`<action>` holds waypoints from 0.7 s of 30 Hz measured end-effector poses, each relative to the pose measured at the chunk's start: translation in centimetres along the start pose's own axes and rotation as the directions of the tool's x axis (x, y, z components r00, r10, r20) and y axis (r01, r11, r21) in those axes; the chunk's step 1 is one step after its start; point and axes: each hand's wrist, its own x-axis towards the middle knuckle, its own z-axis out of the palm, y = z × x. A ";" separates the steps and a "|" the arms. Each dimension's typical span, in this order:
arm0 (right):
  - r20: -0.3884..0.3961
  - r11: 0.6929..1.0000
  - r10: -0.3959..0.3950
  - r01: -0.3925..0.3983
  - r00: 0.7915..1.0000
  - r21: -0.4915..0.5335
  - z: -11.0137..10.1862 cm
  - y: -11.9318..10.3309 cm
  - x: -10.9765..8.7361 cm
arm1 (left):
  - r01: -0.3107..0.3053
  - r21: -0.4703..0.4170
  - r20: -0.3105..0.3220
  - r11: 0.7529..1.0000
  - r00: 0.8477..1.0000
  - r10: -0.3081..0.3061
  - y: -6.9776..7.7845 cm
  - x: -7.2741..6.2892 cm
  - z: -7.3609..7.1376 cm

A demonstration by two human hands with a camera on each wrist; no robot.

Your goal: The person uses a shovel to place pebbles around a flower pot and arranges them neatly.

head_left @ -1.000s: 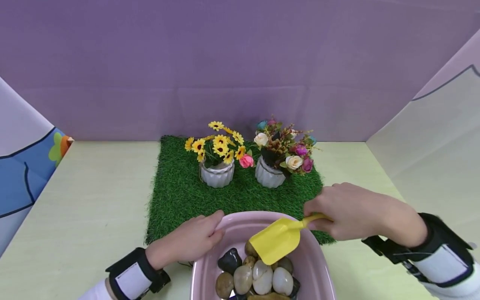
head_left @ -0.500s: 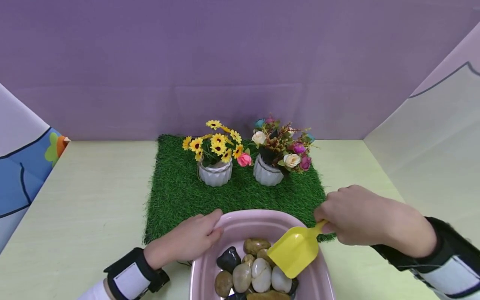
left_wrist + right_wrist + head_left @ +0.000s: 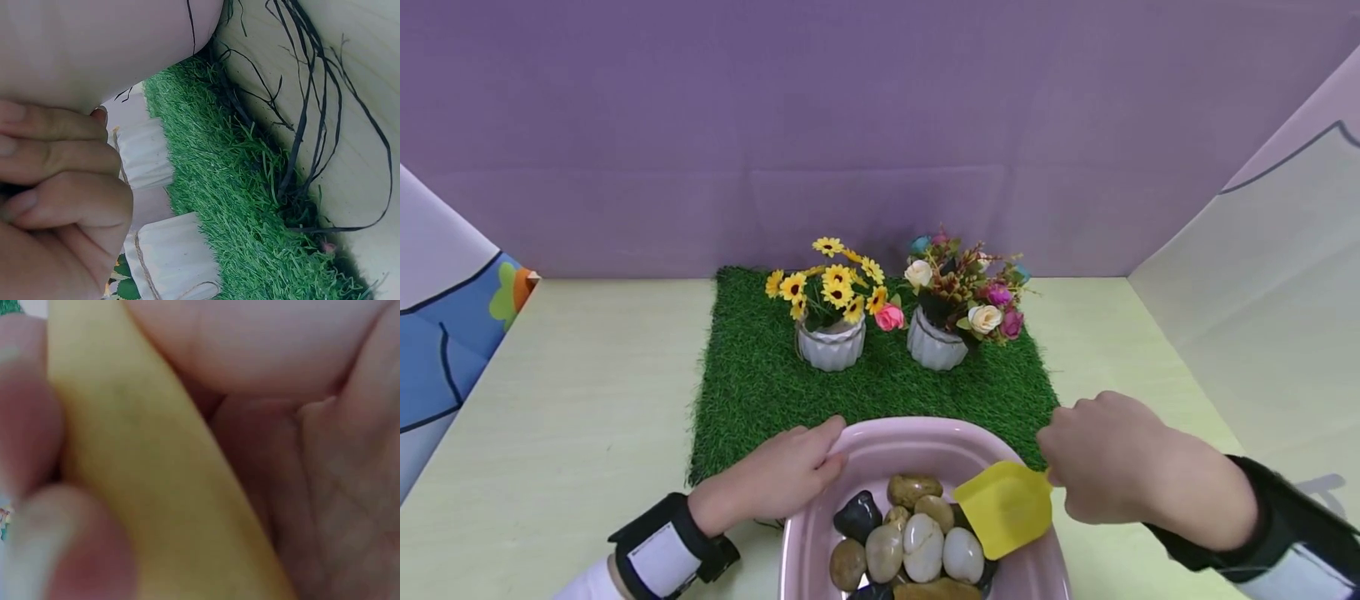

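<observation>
A pink basin (image 3: 912, 427) holds several smooth stones (image 3: 923, 546), black, brown and whitish. My left hand (image 3: 790, 475) grips the basin's upper left rim; in the left wrist view its fingers (image 3: 59, 156) are curled against the pink wall. My right hand (image 3: 1112, 458) holds a yellow toy shovel (image 3: 1006, 510) by its handle, which the fist mostly hides in the head view. The shovel's blade is over the right side of the basin, beside the stones, and no stone shows on it. Up close in the right wrist view, the yellow handle (image 3: 144, 450) lies between fingers and palm.
Behind the basin lies a green artificial grass mat (image 3: 760, 392). On it stand a white pot with yellow flowers (image 3: 832, 342) and another with mixed roses (image 3: 937, 340). Loose black strands (image 3: 312, 112) trail from the mat's edge. A purple backdrop (image 3: 880, 142) rises behind.
My right hand has moved right and toward me. The shovel blade has swung from over the stones to the basin's right side, uncovering stones at the back. The left hand stays put.
</observation>
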 end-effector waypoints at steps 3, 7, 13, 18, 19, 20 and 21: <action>-0.011 0.999 -0.006 0.006 1.000 -0.035 0.5 -0.4 0.0 | -0.004 0.005 -0.004 1.000 1.000 0.004 0.0 0.0 0.0; -0.032 0.999 -0.014 0.012 0.999 -0.053 1.2 -1.0 -0.1 | -0.007 0.008 -0.010 1.000 1.000 0.007 0.0 0.0 0.1; 0.019 1.000 -0.018 0.018 1.000 -0.007 2.4 -1.7 -0.4 | -0.012 0.009 -0.015 1.000 1.000 0.012 -0.1 0.0 0.1; 0.118 0.999 -0.024 0.018 0.993 0.048 3.1 -1.6 0.0 | -0.011 0.008 -0.013 1.000 1.000 0.011 -0.1 0.0 0.2; 0.134 0.998 -0.024 0.016 0.991 0.062 3.2 -1.5 0.1 | -0.010 0.009 -0.013 1.000 1.000 0.011 -0.1 0.0 0.2; 0.148 0.997 -0.028 0.017 0.989 0.073 3.3 -1.5 0.2 | -0.010 0.010 -0.012 1.000 1.000 0.010 -0.1 0.0 0.2; 0.158 0.997 -0.032 0.020 0.987 0.080 3.3 -1.4 0.3 | -0.010 0.011 -0.012 1.000 1.000 0.010 -0.1 0.0 0.1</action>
